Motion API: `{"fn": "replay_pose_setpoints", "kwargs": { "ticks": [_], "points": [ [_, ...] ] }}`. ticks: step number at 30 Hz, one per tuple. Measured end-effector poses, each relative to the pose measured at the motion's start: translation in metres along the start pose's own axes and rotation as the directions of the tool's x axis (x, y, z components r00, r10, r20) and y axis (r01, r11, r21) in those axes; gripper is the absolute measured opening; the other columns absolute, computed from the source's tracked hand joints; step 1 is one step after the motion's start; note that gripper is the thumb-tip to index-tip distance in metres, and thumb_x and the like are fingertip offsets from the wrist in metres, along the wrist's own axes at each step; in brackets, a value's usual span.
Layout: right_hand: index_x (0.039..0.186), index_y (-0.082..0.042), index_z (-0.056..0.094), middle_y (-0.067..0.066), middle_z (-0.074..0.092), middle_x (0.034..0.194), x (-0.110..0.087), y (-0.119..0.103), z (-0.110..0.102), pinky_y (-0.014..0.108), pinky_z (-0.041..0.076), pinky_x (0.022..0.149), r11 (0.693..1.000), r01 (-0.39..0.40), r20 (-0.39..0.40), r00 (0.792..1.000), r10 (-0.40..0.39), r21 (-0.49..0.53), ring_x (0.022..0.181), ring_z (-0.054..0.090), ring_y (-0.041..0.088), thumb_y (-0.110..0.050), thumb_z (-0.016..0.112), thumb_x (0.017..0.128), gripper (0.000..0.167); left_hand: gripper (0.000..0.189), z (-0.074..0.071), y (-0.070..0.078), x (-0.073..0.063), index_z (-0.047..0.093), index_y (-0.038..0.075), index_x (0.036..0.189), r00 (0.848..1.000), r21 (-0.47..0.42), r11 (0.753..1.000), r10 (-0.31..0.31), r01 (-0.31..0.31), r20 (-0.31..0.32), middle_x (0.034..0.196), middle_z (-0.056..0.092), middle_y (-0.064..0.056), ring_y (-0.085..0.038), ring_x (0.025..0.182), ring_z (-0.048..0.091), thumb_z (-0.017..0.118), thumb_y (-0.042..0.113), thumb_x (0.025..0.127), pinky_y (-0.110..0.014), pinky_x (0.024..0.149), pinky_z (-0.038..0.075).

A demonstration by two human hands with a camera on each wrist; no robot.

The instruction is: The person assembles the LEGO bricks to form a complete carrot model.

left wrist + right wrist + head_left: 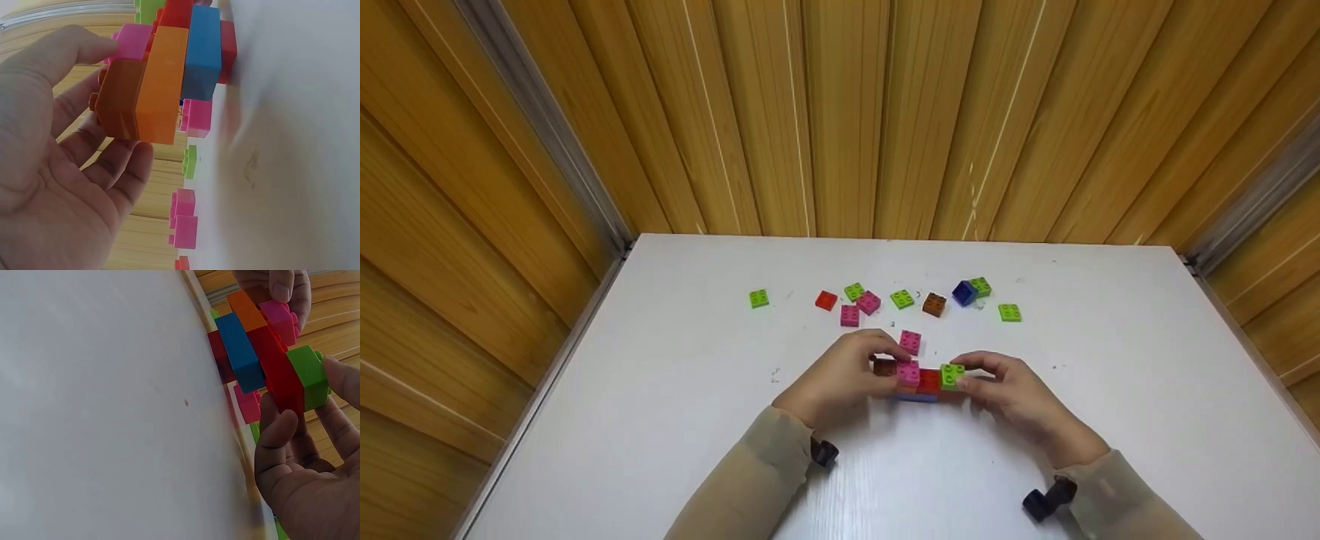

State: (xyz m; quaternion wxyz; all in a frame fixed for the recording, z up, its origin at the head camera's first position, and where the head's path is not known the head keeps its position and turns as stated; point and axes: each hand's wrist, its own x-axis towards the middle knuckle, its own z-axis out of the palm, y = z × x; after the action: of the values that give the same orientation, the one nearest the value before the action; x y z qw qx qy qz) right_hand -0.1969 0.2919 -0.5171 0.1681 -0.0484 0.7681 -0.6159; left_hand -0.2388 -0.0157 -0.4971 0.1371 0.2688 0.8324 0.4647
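A small stack of toy building bricks stands on the table between both hands. A red brick (220, 354) is at the bottom, under a blue brick (239, 351). Across that lie an orange brick (163, 84) and a long red brick (275, 363), end to end. On top sit a brown brick (119, 101), a pink brick (908, 373) and, at the right end, a green brick (952, 376). My left hand (847, 371) pinches the pink brick, its other fingers spread behind the stack. My right hand (1012, 397) pinches the green brick, with fingers curled beneath the red overhang.
Just behind the stack lies another pink brick (910, 342). Farther back are loose bricks: two pink, several green, a red one (826, 300), a brown one (934, 304) and a dark blue one (964, 293) tipped over. Wood-look panels (847, 120) border the white table (660, 450).
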Motion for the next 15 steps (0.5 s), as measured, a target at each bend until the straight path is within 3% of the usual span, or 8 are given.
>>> {"fn": "replay_pose_setpoints", "kwargs": {
  "ticks": [7, 15],
  "points": [
    [0.146, 0.004, 0.067, -0.008, 0.073, 0.129, 0.000, 0.000, -0.001, 0.022, 0.059, 0.079, 1.000, -0.021, -0.007, 1.000, 0.021, 0.001, 0.096, 0.067, 0.008, -0.020, 0.081, 0.106, 0.048, 0.022, 0.007, -0.004, -0.002, 0.081, 0.032, 0.125, 0.994, -0.110, 0.988, -0.110, 0.109, 0.001, 0.126, 0.074, 0.013, -0.012, 0.119, 0.068, 0.085, 0.031, 0.103, -0.037, 0.114, 0.061],
    [0.147, 0.005, 0.066, -0.005, 0.072, 0.133, -0.001, 0.000, -0.001, 0.022, 0.059, 0.080, 1.000, -0.016, -0.003, 1.000, 0.016, -0.005, 0.097, 0.067, 0.009, -0.022, 0.080, 0.107, 0.050, 0.016, 0.014, -0.010, 0.000, 0.072, 0.032, 0.117, 0.991, -0.169, 0.976, -0.133, 0.136, 0.027, 0.120, 0.073, 0.009, -0.016, 0.115, 0.064, 0.082, 0.036, 0.105, -0.036, 0.104, 0.058]
  ]
}}
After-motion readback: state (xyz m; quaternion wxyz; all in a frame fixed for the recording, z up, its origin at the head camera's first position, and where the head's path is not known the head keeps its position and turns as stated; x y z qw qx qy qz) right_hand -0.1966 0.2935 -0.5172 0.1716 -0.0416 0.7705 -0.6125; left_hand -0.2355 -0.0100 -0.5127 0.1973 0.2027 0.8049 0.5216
